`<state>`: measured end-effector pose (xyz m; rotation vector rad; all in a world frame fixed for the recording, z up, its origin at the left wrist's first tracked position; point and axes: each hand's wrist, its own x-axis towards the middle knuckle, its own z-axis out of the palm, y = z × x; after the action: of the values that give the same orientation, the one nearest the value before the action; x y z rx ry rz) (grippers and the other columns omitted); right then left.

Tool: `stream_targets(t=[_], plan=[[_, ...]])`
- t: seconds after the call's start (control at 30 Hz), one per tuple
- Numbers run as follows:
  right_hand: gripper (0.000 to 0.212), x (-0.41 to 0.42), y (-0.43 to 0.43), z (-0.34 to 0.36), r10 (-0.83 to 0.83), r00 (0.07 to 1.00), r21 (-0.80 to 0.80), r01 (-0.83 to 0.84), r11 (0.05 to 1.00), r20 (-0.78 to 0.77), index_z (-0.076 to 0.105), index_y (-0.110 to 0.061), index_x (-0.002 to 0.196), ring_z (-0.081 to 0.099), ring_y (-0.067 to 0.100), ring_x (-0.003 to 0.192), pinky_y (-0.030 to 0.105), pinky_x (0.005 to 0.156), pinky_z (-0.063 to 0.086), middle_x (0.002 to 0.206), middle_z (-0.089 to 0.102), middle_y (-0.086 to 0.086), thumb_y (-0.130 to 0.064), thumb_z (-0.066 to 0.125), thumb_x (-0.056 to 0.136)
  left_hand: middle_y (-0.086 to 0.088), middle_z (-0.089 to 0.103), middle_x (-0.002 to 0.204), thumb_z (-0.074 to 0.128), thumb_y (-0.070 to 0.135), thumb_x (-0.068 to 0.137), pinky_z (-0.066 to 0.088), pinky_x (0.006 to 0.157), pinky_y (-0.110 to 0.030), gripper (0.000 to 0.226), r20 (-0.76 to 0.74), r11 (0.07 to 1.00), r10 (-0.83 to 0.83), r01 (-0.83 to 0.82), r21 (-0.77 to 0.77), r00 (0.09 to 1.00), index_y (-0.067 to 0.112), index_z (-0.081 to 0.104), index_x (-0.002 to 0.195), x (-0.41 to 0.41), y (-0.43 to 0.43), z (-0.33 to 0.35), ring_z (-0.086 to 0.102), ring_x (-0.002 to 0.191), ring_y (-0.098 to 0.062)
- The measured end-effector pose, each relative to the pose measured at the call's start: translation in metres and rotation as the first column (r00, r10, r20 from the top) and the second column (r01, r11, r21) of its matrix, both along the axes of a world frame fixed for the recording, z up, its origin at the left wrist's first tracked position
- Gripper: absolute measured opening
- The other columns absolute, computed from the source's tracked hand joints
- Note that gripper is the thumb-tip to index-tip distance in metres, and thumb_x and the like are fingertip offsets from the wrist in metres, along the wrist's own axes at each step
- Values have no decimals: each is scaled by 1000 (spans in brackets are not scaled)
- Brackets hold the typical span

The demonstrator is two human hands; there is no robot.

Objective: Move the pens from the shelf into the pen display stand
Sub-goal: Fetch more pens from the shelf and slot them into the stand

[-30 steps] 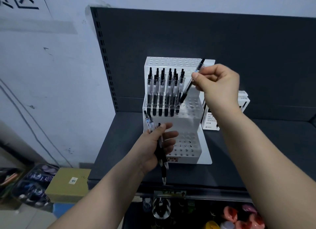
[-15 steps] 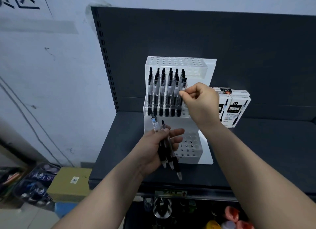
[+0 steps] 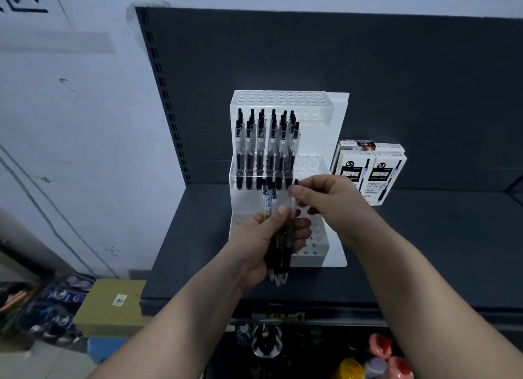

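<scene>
Left hand [image 3: 263, 242] fingers wrapped round pen bundle [image 3: 278, 237]; right hand [image 3: 325, 200] fingertips pinching one pen's top, before display stand [image 3: 338, 118].

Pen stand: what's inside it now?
Black pens fill the left of the stand's middle tier; its top tier's holes are empty. The left hand and right hand cover most of the bottom tier.
</scene>
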<state>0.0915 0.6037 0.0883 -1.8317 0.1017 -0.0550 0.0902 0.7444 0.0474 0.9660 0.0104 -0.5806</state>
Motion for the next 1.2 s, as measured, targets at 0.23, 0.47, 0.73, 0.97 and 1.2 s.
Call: stream_targets(t=[0.23,0.47,0.73,0.97,1.2], plan=[[7,-3,-5,0,-37,999,47,36,998,9,69,-12,78,60,14,58,23,55,51,65,68,3,-10,69,84,-7,69,70,55,7,90,54,53,-23,7,15,998,34,-35,58,999,5,62,87,0,-2,-3,67,61,-15],[23,18,-18,34,-227,925,31,229,973,306,69,-22,69,62,14,63,36,68,57,60,67,-2,-6,66,86,-9,72,78,50,16,95,59,62,-28,19,-36,998,63,-62,27,997,4,64,96,5,-2,-2,70,67,-18],[6,77,-24,41,-320,777,-100,437,894,542,71,-22,79,70,18,74,40,77,56,68,68,-6,-19,67,82,-5,63,66,48,27,97,50,49,-24,29,-47,992,61,-55,115,997,4,62,108,4,10,-5,57,52,-12],[7,94,-17,10,-269,852,-239,405,883,450,73,-16,85,67,19,74,38,79,56,68,65,-2,-17,66,86,-6,60,64,43,27,98,38,43,-22,26,-59,992,27,-20,121,998,7,54,110,5,16,-5,47,46,-12],[12,96,-15,13,-264,864,-306,414,857,429,72,-12,86,65,20,74,33,75,55,69,64,1,-18,62,89,-6,57,65,41,15,99,35,41,-21,12,-41,997,35,-32,74,999,8,48,105,1,12,-6,45,45,-11]])
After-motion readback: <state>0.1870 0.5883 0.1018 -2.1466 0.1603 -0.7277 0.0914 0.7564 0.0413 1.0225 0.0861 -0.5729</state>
